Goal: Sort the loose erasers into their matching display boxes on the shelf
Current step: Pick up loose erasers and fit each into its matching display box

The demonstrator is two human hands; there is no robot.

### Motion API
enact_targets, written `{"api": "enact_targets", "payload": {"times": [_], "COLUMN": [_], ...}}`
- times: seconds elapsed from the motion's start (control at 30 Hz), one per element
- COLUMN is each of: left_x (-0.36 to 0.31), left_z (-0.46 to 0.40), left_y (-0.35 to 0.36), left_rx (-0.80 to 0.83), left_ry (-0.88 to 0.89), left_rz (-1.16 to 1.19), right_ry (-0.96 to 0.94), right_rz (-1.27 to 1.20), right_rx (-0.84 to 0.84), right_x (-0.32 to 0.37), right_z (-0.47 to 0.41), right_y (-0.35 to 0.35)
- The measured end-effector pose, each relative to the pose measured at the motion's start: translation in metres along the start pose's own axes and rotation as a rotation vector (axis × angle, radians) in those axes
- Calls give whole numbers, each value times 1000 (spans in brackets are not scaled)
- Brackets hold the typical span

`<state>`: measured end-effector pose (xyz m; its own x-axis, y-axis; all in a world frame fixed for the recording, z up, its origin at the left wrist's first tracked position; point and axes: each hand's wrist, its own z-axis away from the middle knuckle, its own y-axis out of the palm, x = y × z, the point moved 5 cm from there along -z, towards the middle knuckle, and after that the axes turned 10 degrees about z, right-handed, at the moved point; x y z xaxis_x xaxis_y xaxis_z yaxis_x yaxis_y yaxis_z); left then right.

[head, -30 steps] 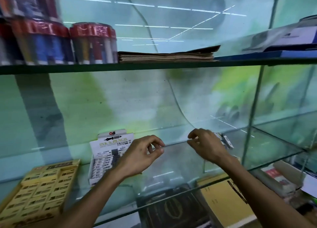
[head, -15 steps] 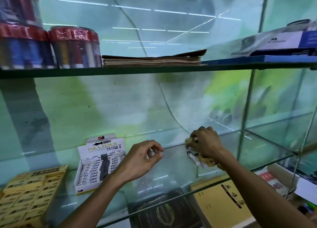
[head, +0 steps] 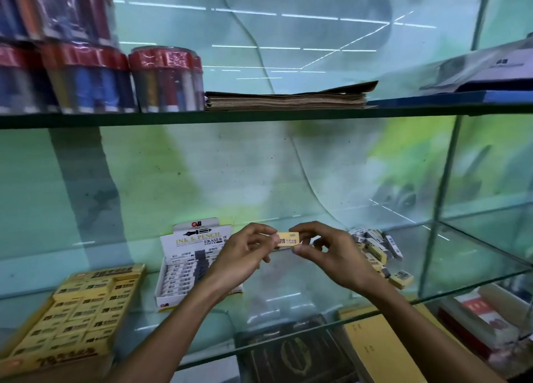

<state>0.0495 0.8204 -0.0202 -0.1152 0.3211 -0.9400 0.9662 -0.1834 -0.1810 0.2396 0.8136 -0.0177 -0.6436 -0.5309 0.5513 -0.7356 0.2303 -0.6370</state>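
Note:
A small yellow eraser (head: 287, 239) is held above the glass shelf (head: 476, 267), pinched at its left end by my left hand (head: 243, 257) and at its right end by my right hand (head: 331, 255). Behind my right hand lies a heap of loose erasers (head: 377, 252), yellow ones and white-and-grey ones mixed. A white "Ink & Pencil Eraser" display box (head: 190, 263) stands left of my left hand, partly hidden by my wrist. Further left, at the shelf's front, sits a yellow display box (head: 78, 310) filled with yellow erasers.
Above, an upper glass shelf (head: 259, 115) carries wrapped tubs of pens (head: 164, 79), a stack of brown paper (head: 288, 98) and blue packets (head: 490, 76). Below the shelf lie a dark book (head: 294, 353) and yellow notebooks (head: 375, 351). A glass divider (head: 441, 195) stands at the right.
My right hand lifted a yellow eraser out of the loose heap and brought it left. My left hand rose to meet it and now pinches its other end.

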Motion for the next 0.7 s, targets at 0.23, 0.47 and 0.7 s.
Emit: {"api": "enact_targets", "payload": {"times": [0.23,0.47,0.7], "left_x": [-3,-8,-10], "left_z": [18,40,78], "left_y": [-26,-64,-144], "left_rx": [-63,-121,-246], "left_ry": [-24,-9,69], "left_rz": [94,26,-138], "right_ry": [-246,-429,-354], "right_rz": [129,182,113], "right_rx": [-64,-54,67], "right_x": [40,73,102], "right_z": [2,-6,-23], "right_y": [25,55,104]}}
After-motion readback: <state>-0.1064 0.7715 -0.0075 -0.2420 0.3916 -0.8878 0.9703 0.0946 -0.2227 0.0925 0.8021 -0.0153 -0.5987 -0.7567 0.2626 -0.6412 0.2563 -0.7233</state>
